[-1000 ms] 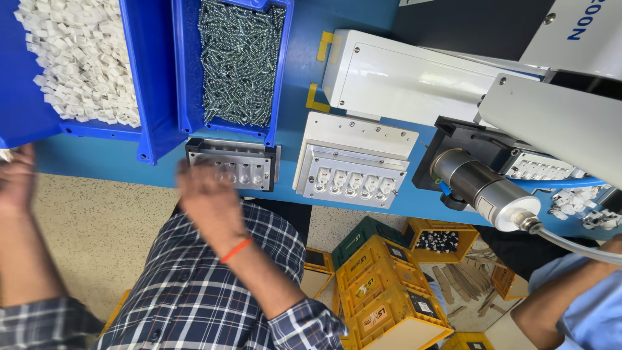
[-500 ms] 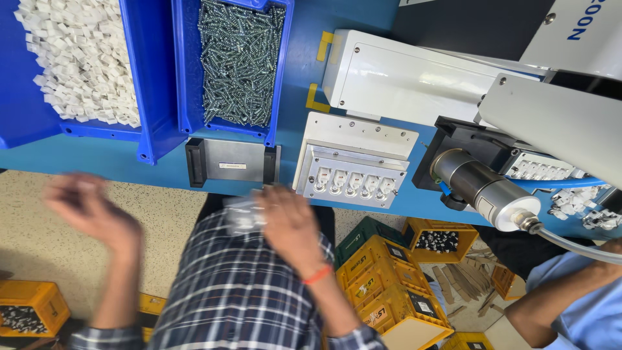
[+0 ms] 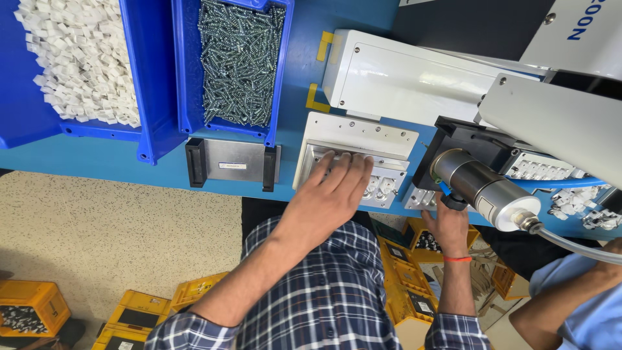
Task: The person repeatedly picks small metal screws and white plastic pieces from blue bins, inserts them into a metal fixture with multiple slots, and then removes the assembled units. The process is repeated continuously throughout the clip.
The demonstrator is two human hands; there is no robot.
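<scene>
1. Blue bin of white plastic parts (image 3: 78, 61) and blue bin of screws (image 3: 240, 61) sit at the tabletop (image 3: 97, 162) edge, within reach.
2. Empty metal fixture (image 3: 233, 163) lies just beside them.
3. Left hand (image 3: 334, 194) lies flat on the white socket tray (image 3: 353, 155), grip released, pressing not grasping.
4. Right hand (image 3: 447, 223) is under the grey cylinder (image 3: 483, 188); grip: cannot tell.

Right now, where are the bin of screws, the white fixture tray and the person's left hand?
Bin of screws (image 3: 238, 65), head view: on the screw heap at its middle.
White fixture tray (image 3: 363, 133), head view: on its bare top plate.
Left hand (image 3: 330, 194), head view: on the back of the hand.
</scene>
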